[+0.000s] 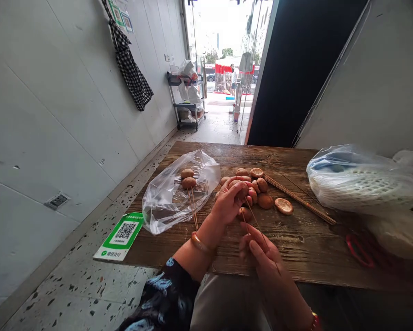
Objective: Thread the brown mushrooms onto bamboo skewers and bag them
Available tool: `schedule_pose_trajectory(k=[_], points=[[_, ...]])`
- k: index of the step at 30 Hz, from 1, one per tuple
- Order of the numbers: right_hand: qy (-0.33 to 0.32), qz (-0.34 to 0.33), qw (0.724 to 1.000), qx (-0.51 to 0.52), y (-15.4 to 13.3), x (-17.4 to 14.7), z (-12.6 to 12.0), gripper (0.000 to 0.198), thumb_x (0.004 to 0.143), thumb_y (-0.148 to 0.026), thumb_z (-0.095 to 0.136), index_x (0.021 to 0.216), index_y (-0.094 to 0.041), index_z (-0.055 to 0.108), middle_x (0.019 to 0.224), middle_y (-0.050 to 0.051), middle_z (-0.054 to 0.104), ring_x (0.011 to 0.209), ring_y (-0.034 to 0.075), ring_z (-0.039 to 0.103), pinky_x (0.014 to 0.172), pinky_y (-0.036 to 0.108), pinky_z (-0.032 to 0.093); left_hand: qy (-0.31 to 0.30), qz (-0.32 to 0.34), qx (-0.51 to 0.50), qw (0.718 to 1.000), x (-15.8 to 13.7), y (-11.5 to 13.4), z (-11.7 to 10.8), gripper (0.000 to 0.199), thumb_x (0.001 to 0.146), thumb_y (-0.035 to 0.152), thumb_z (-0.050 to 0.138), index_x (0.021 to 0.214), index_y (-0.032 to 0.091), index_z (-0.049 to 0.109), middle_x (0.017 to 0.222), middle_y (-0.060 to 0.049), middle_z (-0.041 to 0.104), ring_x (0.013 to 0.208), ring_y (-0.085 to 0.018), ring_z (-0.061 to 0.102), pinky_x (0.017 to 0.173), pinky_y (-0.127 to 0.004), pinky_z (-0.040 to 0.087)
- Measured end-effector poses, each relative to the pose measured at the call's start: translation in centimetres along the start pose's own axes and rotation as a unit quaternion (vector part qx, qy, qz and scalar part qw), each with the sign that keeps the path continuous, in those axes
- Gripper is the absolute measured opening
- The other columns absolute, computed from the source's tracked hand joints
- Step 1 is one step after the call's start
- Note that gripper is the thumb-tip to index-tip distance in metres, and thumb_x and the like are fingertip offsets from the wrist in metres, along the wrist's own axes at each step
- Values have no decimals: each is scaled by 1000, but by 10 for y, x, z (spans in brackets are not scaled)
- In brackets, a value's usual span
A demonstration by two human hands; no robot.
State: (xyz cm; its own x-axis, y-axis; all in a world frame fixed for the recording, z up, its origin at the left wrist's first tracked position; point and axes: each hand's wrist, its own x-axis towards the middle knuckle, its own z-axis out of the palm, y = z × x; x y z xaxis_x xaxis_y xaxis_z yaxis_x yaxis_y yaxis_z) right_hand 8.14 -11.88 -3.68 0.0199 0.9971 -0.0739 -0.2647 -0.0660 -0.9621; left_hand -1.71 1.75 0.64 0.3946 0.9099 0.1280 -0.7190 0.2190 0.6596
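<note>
While the left hand (227,204) curls its thumb and fingers firmly around a brown mushroom (240,188), the right hand (261,253) pinches two thin sticks (255,218) between thumb and fingertips, their upper ends running to that mushroom; how deep they go, the grip hides. Just beyond the fingers, a pile of loose mushrooms (265,201) lies on the wooden table (289,248), with an upturned cap (284,206) at its near right edge. Next to the pile, a bundle of sticks (302,200) slants away to the right, one single stick (296,185) lying apart behind it. To the left, on a clear plastic bag (158,202), rests one finished-looking piece (189,183): two mushrooms set on a pair of sticks. By that measure the work seems early, with one piece made up, another in hand and most of the mushrooms showing no stick. Farther out, a payment sign (123,234) lies at the table's left corner, a bulging bag (358,179) sits at the right, and a cart (187,105) stands by the doorway.
</note>
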Motion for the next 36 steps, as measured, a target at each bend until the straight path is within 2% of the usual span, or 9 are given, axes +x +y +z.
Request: schedule_pose_trajectory(k=[3,6,8,11,13,18,20,28,36], points=[[32,11,996,-80,-2,-15,-36,43,84,-41,67,124,-24,63,110,7,70,99,20,64,85,31,51,19,20,-23,999,3,4,-3,27,75,26,74,94,14,60,87,-5,69,69,-11,64,62,-22,52],[232,-89,963,-109,-13,-19,-60,31,86,-42,63,112,-25,67,100,4,71,87,16,65,74,26,52,24,28,-25,999,2,3,-2,30,73,25,76,95,15,58,87,-4,69,69,-12,65,61,-23,51],[281,-155,932,-168,-23,-17,-61,24,90,-40,59,106,-25,69,91,2,70,79,14,64,68,23,51,29,31,-20,999,1,1,1,31,73,25,76,96,16,57,86,-4,69,68,-11,64,60,-22,51],[162,-215,900,-344,-32,-9,-41,23,93,-35,54,105,-24,70,91,3,73,82,17,67,74,28,53,34,34,3,999,-1,-3,5,33,73,26,75,98,16,56,86,-4,69,67,-12,65,58,-22,51],[84,-266,844,-458,-31,-1,-24,27,93,-33,53,112,-22,69,105,7,73,95,21,67,85,35,52,40,42,17,998,-2,-6,7,34,73,28,76,98,16,55,86,-4,69,66,-13,65,57,-23,51],[79,-273,732,-619,-16,17,-6,38,95,-32,49,124,-14,64,108,14,73,90,27,69,80,42,54,52,57,34,996,-4,-7,10,35,73,28,76,97,16,54,86,-3,67,65,-12,63,57,-23,51],[74,-254,735,-625,-13,19,-7,37,95,-31,47,123,-15,65,106,14,74,88,27,70,78,41,55,52,56,39,996,-4,-6,11,36,72,30,76,98,17,54,86,-3,66,66,-12,63,57,-23,51],[86,-231,837,-489,-27,10,-19,33,94,-36,48,113,-21,71,111,7,74,100,25,70,87,36,56,37,66,58,995,-5,-12,11,36,74,32,73,99,17,51,84,-3,66,63,-12,63,60,-26,51],[116,-261,807,-517,-35,8,-18,32,93,-35,48,105,-22,74,103,7,76,89,25,74,80,35,57,44,66,62,995,-5,-17,11,34,75,31,71,97,17,50,85,-3,66,63,-12,63,60,-26,50]])
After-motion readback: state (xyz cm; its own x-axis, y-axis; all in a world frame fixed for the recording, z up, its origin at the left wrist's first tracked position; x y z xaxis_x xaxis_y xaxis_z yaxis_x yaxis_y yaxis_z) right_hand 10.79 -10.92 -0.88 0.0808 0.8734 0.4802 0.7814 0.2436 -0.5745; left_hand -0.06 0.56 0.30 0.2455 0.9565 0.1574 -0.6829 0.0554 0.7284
